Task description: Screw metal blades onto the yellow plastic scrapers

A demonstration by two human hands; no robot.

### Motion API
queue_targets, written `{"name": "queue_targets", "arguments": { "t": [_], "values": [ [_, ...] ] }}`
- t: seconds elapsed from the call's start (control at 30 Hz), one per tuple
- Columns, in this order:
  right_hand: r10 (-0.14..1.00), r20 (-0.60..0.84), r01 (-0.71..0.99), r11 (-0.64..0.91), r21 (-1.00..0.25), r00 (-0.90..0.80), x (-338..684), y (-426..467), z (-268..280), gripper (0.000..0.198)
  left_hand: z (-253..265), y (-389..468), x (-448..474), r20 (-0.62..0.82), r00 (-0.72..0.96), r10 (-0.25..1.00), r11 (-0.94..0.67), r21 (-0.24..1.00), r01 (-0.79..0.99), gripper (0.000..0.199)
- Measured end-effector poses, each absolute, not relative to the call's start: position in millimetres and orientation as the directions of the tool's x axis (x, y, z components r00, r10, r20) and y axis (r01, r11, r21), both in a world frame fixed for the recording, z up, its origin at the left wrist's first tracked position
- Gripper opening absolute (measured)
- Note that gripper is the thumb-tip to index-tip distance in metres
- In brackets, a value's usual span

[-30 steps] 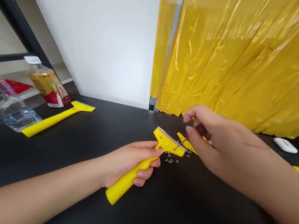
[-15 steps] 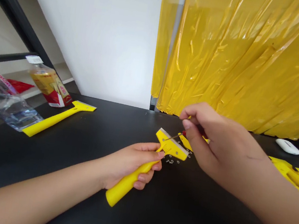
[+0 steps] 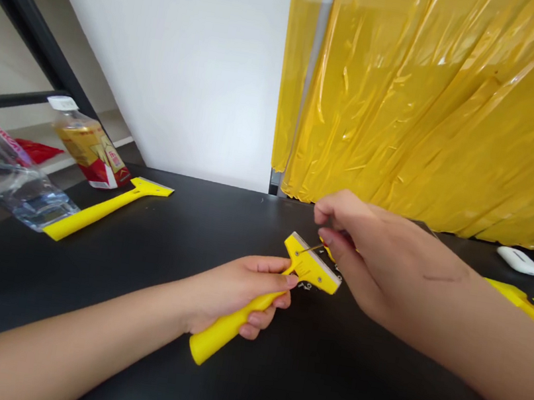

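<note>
My left hand (image 3: pixel 253 295) is wrapped round the handle of a yellow scraper (image 3: pixel 311 270), whose wide head points away to the right and carries a metal blade edge. Two screws show on the head. In my right hand (image 3: pixel 356 240), thumb and fingers pinch a thin screwdriver (image 3: pixel 310 249); its metal shaft slants down to the screw at the head's left side, and most of its handle is hidden by the fingers. Small screws and nuts (image 3: pixel 305 286) lie on the black table just behind and below the scraper head, partly covered by it.
Another yellow scraper (image 3: pixel 105 206) lies at the left, beside a clear plastic bottle (image 3: pixel 41 196) and a drink bottle (image 3: pixel 91 147). More yellow scraper parts (image 3: pixel 532 306) are at the right, near a white earbud case (image 3: pixel 519 260). A white panel and yellow film stand behind the table.
The scraper's head has shifted slightly right and down, hiding more of the small hardware. My right hand has turned a little and moved slightly left, the screwdriver tip still at the same screw.
</note>
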State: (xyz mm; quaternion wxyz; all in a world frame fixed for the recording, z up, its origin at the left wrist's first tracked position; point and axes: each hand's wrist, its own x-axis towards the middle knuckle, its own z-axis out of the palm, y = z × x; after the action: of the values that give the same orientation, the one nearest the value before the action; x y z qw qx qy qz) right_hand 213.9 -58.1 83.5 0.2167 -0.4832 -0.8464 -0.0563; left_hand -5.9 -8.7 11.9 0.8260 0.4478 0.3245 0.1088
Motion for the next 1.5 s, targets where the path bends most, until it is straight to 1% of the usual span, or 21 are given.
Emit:
{"name": "queue_targets", "arguments": {
  "t": [0.07,0.1,0.17,0.23,0.27,0.37,0.43,0.57,0.63,0.77,0.83,0.87,1.0,1.07,1.1,1.17,1.23,1.27,1.33,1.4,1.5],
  "values": [
    [0.744,0.444,0.804,0.589,-0.083,-0.499,218.4,-60.8,82.7,0.024,12.0,-7.0,-6.2,-0.442,0.772,0.457,0.579,0.806,0.119,0.028],
    [0.739,0.454,0.808,0.585,-0.065,-0.498,219.7,-61.2,82.4,0.027,12.2,-6.3,-6.3,-0.445,0.775,0.449,0.581,0.804,0.125,0.029],
    [0.782,0.448,0.862,0.505,-0.048,-0.433,219.6,-60.0,82.9,0.022,12.9,-5.3,-6.4,-0.455,0.777,0.435,0.585,0.799,0.14,0.029],
    [0.84,0.405,0.902,0.425,-0.078,-0.361,216.9,-57.3,85.0,0.018,13.9,-4.9,-6.1,-0.465,0.777,0.424,0.586,0.795,0.156,0.028],
    [0.854,0.389,0.905,0.412,-0.104,-0.344,215.2,-55.9,86.5,0.015,14.4,-4.9,-5.9,-0.468,0.777,0.421,0.587,0.794,0.161,0.028],
    [0.877,0.377,0.907,0.384,-0.175,-0.298,211.5,-54.2,90.6,0.011,15.5,-5.1,-5.3,-0.465,0.781,0.416,0.582,0.797,0.164,0.025],
    [0.892,0.372,0.916,0.347,-0.202,-0.256,210.7,-54.7,92.2,0.012,15.8,-5.3,-5.1,-0.463,0.783,0.416,0.579,0.798,0.165,0.025],
    [0.884,0.392,0.897,0.367,-0.248,-0.253,210.9,-55.4,92.4,0.011,15.2,-5.2,-5.2,-0.46,0.781,0.422,0.58,0.799,0.157,0.025],
    [0.887,0.397,0.904,0.351,-0.245,-0.237,211.2,-54.7,91.8,0.01,14.6,-5.1,-5.4,-0.455,0.783,0.424,0.577,0.802,0.154,0.026],
    [0.865,0.41,0.893,0.398,-0.211,-0.289,211.6,-52.9,90.7,0.011,13.6,-4.9,-5.7,-0.456,0.782,0.426,0.588,0.796,0.144,0.025],
    [0.875,0.405,0.912,0.365,-0.189,-0.266,211.6,-53.0,90.5,0.01,13.5,-4.8,-5.8,-0.458,0.782,0.424,0.587,0.796,0.148,0.026],
    [0.878,0.403,0.916,0.355,-0.189,-0.257,211.6,-53.3,90.3,0.009,13.5,-4.7,-5.8,-0.458,0.781,0.425,0.586,0.796,0.148,0.026],
    [0.86,0.407,0.885,0.416,-0.21,-0.308,212.0,-54.9,89.3,0.011,13.5,-4.3,-6.3,-0.454,0.78,0.431,0.591,0.795,0.136,0.027],
    [0.879,0.393,0.909,0.367,-0.196,-0.27,212.2,-54.7,89.2,0.006,13.6,-4.0,-6.5,-0.458,0.777,0.432,0.595,0.792,0.135,0.027],
    [0.887,0.386,0.915,0.35,-0.199,-0.255,212.1,-54.3,89.3,0.007,13.7,-4.0,-6.5,-0.461,0.775,0.432,0.599,0.789,0.135,0.027],
    [0.881,0.393,0.897,0.374,-0.237,-0.264,211.4,-53.4,90.0,0.005,13.9,-4.2,-6.6,-0.463,0.775,0.431,0.602,0.787,0.135,0.026],
    [0.875,0.398,0.872,0.401,-0.28,-0.275,210.2,-53.0,90.7,0.009,14.0,-4.5,-6.5,-0.459,0.779,0.427,0.594,0.792,0.141,0.027],
    [0.88,0.394,0.876,0.392,-0.282,-0.267,209.5,-53.2,90.9,0.007,14.1,-4.7,-6.5,-0.456,0.781,0.427,0.587,0.797,0.144,0.027],
    [0.887,0.379,0.889,0.377,-0.261,-0.265,208.8,-54.4,90.2,0.01,14.0,-4.7,-6.4,-0.454,0.781,0.429,0.583,0.799,0.145,0.027],
    [0.868,0.392,0.875,0.418,-0.246,-0.304,209.4,-55.7,88.3,0.008,14.0,-4.5,-6.4,-0.456,0.778,0.432,0.594,0.793,0.134,0.026],
    [0.853,0.407,0.831,0.464,-0.307,-0.327,211.8,-55.0,85.2,0.018,14.0,-4.1,-6.3,-0.453,0.782,0.429,0.594,0.793,0.134,0.026]
  ]
}}
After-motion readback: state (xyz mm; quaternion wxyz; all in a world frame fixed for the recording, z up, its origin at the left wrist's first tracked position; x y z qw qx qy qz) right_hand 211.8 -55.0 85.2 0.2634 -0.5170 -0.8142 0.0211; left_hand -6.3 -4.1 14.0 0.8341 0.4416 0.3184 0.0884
